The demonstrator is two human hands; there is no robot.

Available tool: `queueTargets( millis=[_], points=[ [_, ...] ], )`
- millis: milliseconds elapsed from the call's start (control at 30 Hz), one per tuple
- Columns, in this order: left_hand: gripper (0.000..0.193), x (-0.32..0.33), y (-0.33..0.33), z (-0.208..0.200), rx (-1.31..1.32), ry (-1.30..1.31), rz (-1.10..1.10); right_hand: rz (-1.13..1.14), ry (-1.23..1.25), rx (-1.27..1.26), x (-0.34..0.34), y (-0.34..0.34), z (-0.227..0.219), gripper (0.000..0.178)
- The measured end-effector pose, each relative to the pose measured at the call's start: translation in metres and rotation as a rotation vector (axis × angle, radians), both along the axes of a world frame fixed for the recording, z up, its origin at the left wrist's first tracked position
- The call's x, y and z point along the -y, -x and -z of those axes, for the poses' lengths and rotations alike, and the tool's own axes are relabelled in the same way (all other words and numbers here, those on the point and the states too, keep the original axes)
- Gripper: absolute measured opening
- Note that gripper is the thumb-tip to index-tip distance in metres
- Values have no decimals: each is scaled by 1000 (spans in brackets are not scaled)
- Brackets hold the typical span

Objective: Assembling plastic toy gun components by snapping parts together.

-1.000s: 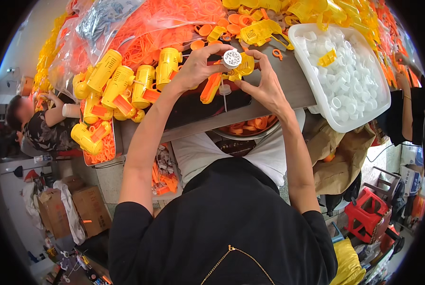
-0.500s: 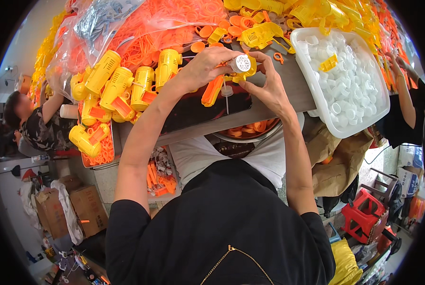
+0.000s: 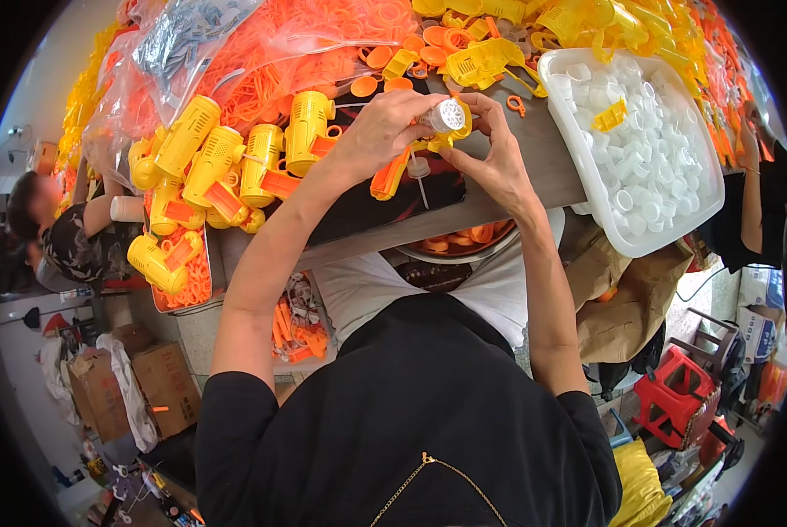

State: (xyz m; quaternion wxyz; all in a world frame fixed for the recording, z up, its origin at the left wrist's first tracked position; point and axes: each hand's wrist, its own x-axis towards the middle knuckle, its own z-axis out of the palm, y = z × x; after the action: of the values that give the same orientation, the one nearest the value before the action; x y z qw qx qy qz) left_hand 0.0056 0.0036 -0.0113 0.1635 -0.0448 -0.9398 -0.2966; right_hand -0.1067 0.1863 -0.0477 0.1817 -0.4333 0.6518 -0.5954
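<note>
Both hands meet over the middle of the tabletop, near its near edge. The left hand is curled, fingers closed around a small yellow toy housing capped with a round perforated white disc, and the right hand is pinched onto the same piece from the other side, thumb and fingertips touching its lower edge. An orange plastic part sticks out below the left palm, touching it; whether it is gripped I cannot tell. Just below the hands a small clear stemmed piece lies on the dark surface. Toward the left edge of the tabletop stands a row of assembled yellow toy bodies with orange tabs, some spilling onto an orange tray at the near left corner. At the right edge sits a white tub filled with white caps, with one yellow piece lying on top. The far edge is heaped with loose orange rings and bagged parts. Another person sits beyond the left edge.
</note>
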Motion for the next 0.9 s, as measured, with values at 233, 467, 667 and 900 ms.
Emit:
queueTargets(
  millis=[233, 467, 667, 900],
  points=[
    [42, 0, -3, -4, -20, 17, -64, 22, 59, 51, 7, -4, 2, 72],
    [43, 10, -7, 0, -5, 19, -45, 22, 50, 56, 10, -7, 0, 77],
    [41, 4, -10, -4, -102, 41, -47, 37, 17, 53, 12, -7, -4, 78],
    [38, 4, -10, -3, -70, 95, -9, 8, 9, 107, 10, -8, -5, 76]
  ],
)
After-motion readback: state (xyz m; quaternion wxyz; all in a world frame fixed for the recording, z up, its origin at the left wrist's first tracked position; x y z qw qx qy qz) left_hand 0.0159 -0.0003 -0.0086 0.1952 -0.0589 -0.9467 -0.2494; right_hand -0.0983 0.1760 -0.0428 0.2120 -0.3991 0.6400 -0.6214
